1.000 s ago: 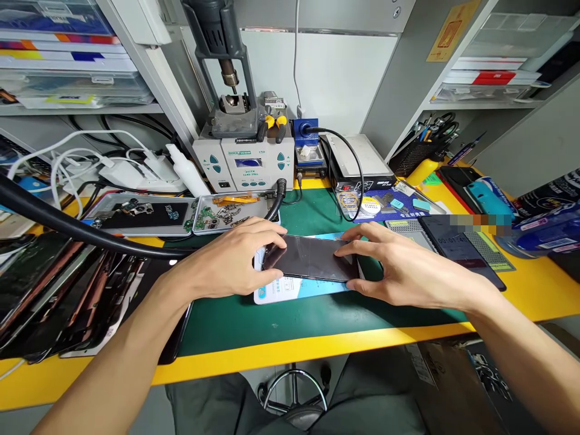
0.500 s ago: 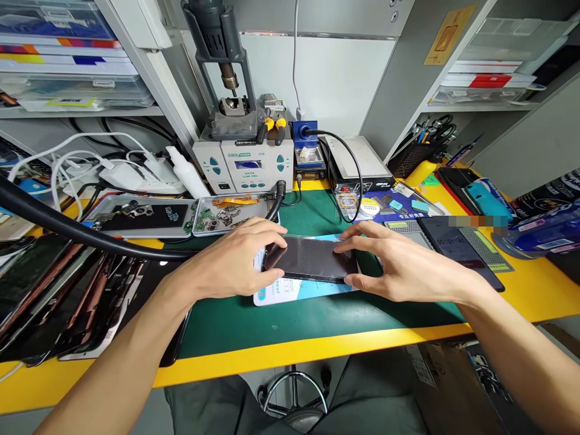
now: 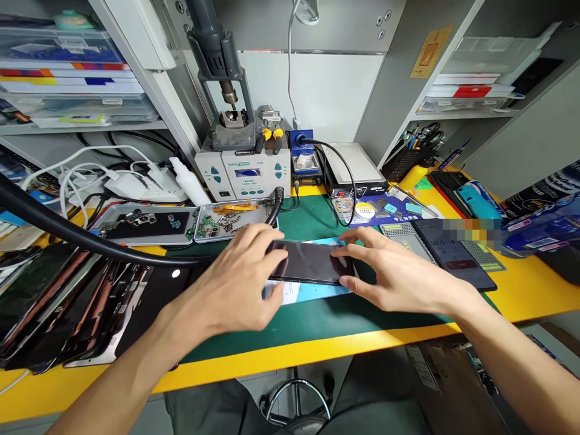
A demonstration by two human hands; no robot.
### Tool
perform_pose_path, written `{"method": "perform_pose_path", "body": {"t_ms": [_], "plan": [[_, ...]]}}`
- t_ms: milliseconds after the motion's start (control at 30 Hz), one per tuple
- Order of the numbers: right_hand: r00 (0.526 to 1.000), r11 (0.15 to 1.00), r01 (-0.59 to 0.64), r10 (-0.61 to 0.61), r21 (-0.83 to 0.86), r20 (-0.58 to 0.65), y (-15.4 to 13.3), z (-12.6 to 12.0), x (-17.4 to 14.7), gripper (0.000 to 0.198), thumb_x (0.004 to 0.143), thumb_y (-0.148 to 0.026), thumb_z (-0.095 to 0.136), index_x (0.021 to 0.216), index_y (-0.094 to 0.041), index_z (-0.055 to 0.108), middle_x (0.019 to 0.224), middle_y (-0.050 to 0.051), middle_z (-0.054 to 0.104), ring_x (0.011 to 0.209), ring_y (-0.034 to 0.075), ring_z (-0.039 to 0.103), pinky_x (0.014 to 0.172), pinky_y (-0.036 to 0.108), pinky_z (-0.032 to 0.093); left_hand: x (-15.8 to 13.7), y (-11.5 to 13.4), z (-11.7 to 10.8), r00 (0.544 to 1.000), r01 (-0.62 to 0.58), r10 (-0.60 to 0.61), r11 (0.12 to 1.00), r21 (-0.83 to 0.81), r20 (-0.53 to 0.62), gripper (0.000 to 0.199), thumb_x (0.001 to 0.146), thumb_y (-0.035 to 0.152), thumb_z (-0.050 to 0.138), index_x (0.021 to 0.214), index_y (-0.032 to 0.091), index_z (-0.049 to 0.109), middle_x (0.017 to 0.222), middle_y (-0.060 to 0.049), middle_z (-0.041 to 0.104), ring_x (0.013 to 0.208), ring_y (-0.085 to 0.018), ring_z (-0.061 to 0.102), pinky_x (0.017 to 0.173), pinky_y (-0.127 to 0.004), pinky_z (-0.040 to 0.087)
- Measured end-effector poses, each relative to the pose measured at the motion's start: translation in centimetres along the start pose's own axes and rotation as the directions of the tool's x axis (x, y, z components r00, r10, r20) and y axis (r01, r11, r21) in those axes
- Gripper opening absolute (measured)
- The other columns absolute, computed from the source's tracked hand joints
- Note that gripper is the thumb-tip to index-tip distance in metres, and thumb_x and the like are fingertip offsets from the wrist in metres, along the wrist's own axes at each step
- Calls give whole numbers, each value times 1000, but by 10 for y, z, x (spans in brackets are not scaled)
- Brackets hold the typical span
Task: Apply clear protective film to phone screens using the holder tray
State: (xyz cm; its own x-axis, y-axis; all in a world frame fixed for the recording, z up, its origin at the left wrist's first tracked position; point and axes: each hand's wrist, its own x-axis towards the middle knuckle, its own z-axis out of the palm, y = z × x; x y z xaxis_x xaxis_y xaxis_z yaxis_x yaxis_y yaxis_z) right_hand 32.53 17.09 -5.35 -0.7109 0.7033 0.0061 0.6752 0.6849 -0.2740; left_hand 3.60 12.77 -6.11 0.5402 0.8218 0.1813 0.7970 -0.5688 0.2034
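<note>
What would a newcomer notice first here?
Probably the dark phone, mid-bench on a blue-and-white card, between the left hand and the right hand. Behind it, a grey control box carrying a drill-like tool. Then the thick black hose across the picture's left.

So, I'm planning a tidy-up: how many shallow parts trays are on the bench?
2: the left tray, holding a dark flat piece, and the right tray beside it, holding small green boards, beyond the left hand. More may be hidden.

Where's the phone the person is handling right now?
In the head view, the phone is just right of the middle, over the blue-and-white card on the green mat, between the left hand and right hand.
</note>
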Motion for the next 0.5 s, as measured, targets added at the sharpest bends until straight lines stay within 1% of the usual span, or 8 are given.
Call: {"method": "perform_pose_path", "body": {"t_ms": [100, 167, 233, 300, 400, 467, 500], "plan": [[994, 989, 22, -38, -148, -107, -27, 10, 1, 39, 101, -30, 49, 132, -13, 64, 130, 18, 60, 121, 35, 55, 101, 53, 50, -10, 24, 6, 997, -70, 74, 994, 85, -39, 43, 87, 24, 53, 123, 9, 68, 128, -17, 66, 125, -34, 54, 118, -56, 38], [986, 977, 42, -74, -211, -150, -51, 23, 5, 42, 102, -25, 41, 134, -7, 63, 135, 21, 60, 130, 41, 49, 106, 60, 43, -14, 35, 13, 994, -97, 102, 989, 112, -38, 48, 87, 23, 51, 128, 4, 65, 131, -19, 67, 126, -34, 55, 121, -57, 34], [980, 970, 40, -85, -241, -181, -72, 38, 9, 48, 105, -28, 36, 139, -2, 57, 147, 23, 53, 140, 46, 38, 112, 67, 35, -15, 38, 20, 995, -88, 93, 989, 119, -34, 50, 86, 22, 51, 130, 2, 63, 134, -20, 65, 130, -35, 54, 123, -57, 31], [978, 971, 10, -59, -240, -199, -83, 51, 10, 53, 106, -33, 34, 144, -2, 53, 155, 23, 43, 147, 48, 28, 115, 70, 29, -15, 37, 25, 996, -67, 73, 991, 114, -44, 51, 86, 22, 50, 131, 2, 63, 136, -19, 65, 132, -34, 54, 125, -56, 29], [974, 969, -94, 42, -227, -223, -77, 60, -1, 53, 106, -38, 36, 145, -6, 54, 159, 24, 37, 151, 47, 20, 117, 71, 24, -15, 32, 29, 995, -65, 73, 992, 110, -71, 50, 88, 22, 49, 131, 3, 64, 137, -18, 66, 130, -34, 56, 123, -58, 32], [959, 956, -179, 117, -231, -257, -62, 58, -15, 50, 106, -38, 40, 142, -9, 57, 159, 24, 36, 152, 46, 18, 117, 71, 23, -16, 31, 29, 992, -78, 88, 991, 107, -90, 49, 88, 22, 48, 131, 5, 65, 137, -18, 66, 129, -34, 58, 121, -60, 34], [947, 947, -221, 152, -232, -282, -54, 55, -23, 48, 105, -37, 41, 141, -10, 58, 159, 25, 36, 151, 46, 19, 117, 70, 25, -17, 32, 29, 991, -80, 91, 991, 106, -98, 48, 88, 22, 48, 130, 5, 65, 136, -17, 66, 128, -34, 59, 120, -60, 35]]}}
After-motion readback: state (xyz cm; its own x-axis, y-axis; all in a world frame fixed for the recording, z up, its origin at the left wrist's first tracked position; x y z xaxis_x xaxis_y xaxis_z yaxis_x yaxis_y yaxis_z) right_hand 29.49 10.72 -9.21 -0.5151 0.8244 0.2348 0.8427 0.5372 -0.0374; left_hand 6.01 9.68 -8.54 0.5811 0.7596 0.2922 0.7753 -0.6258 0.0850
